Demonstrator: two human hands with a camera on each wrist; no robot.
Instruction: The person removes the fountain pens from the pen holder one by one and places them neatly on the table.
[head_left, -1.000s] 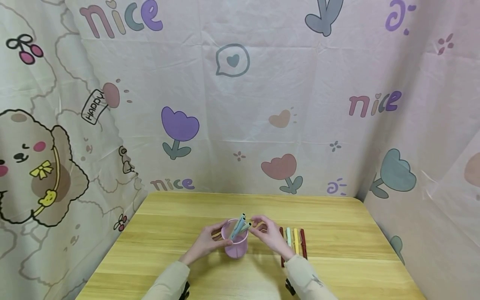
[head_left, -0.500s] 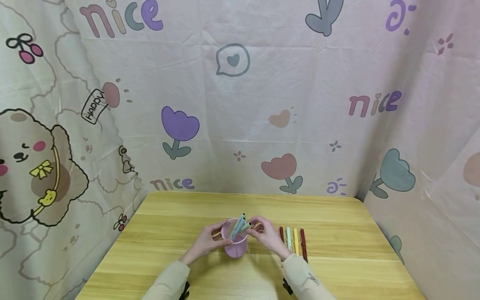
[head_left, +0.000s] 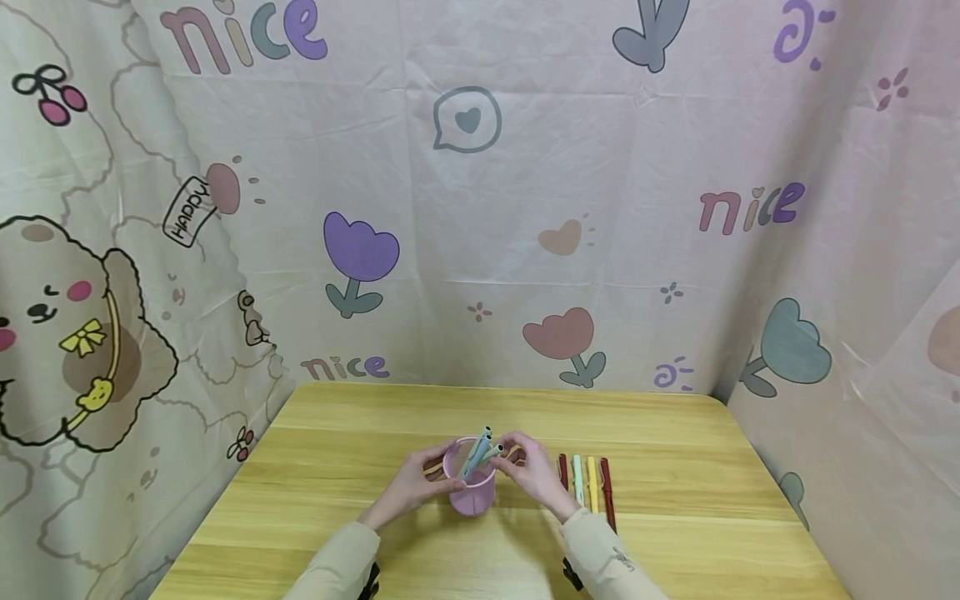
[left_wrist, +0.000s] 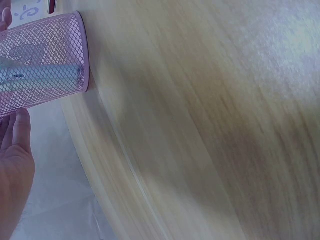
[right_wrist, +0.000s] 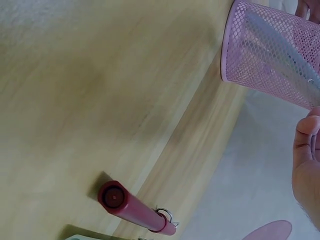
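Note:
A pink mesh pen holder (head_left: 472, 498) stands upright near the middle of the table, with several pale blue and green pens (head_left: 476, 454) leaning in it. My left hand (head_left: 411, 487) grips the holder from the left, thumb in front and fingers behind. At the right rim, my right hand (head_left: 534, 472) has curled fingers and pinches the end of a pale pen that leans that way; its fingertips partly hide the contact. The right wrist view shows this hand (right_wrist: 309, 160) against the top of the mesh.
Right of the holder, a row of pens lies on the wooden table (head_left: 697, 467): a dark red pen (head_left: 607, 492), a yellow pen (head_left: 592, 483), a mint pen (head_left: 577, 477) and another dark red pen (head_left: 563, 471). A printed curtain (head_left: 480, 208) hangs behind.
My right hand has moved slightly left, from just beside the leaning pen onto it at the rim. The left hand and the pen holder have stayed in place.

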